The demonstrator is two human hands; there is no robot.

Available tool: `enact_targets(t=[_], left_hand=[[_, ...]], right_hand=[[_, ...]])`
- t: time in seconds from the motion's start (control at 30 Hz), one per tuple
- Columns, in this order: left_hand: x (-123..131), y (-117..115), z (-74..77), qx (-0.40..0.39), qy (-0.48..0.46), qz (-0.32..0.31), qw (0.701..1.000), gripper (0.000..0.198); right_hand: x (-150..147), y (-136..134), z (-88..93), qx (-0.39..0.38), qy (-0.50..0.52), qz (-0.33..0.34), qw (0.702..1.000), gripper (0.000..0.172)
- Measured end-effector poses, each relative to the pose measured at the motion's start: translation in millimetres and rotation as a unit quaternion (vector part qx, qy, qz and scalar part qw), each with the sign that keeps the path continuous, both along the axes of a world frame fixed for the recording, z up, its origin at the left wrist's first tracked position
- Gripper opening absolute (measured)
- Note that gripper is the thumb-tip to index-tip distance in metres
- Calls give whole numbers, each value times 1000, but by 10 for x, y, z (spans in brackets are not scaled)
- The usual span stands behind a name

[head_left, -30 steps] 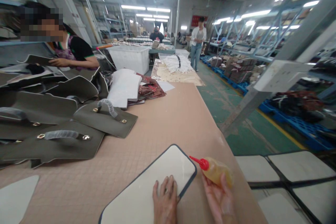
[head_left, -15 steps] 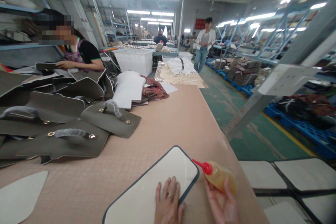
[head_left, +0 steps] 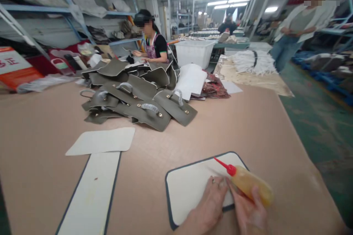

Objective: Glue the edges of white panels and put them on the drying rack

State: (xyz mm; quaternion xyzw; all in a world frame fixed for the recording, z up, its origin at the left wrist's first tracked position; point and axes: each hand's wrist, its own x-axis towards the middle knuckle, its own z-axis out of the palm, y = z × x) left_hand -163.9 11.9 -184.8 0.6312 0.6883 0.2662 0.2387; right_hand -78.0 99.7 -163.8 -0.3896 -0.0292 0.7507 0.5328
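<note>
My right hand [head_left: 249,205] is wrapped round a squeeze bottle [head_left: 253,185] of yellowish liquid. The bottle's red nozzle points up and left, above a cream panel [head_left: 186,187] with rounded corners and a dark edge. On that panel rests my left hand [head_left: 212,198], palm down, its fingers close to my right fingertips; nothing shows in its grasp. To the left, a long cream strip [head_left: 92,191] with dark edges lies partly under a smaller cream piece [head_left: 102,141].
Olive bag pieces [head_left: 146,115] with wrapped handles are heaped mid-table, beside white sheets [head_left: 190,80] and reddish-brown pieces [head_left: 216,86]. Behind stand a white bin [head_left: 194,53] and a seated co-worker [head_left: 158,46]. Another person [head_left: 296,29] stands at the right.
My view has swung left. The panel has turned, and my hands have come together over it. The bottle has moved from beside the panel to over it, still in my right hand.
</note>
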Motion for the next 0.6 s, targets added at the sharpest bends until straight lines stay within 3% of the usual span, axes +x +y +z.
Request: enact_targets(t=[0.1,0.23,0.3,0.4,0.5,0.6], left_hand=[[-49,-53,-39,24,38,13,999,55],[-149,-242,-122,-1,113,65,991,36],[-290,-501,-187,-15,166,109,980,43],[-600,-1090,-229,-1,253,149,956,52],[-851,-1632,-101,30,333,183,924,41],[-835,-1798,127,58,306,225,923,42]], right_hand=[[-13,-3,19,20,-24,-1,1000,30],[-56,-41,39,42,-46,-14,998,38],[-73,-53,37,53,-54,-24,997,43],[-72,-57,41,62,-62,-33,996,50],[-58,-59,62,61,-62,-28,996,53],[-53,-66,74,64,-52,-14,997,53]])
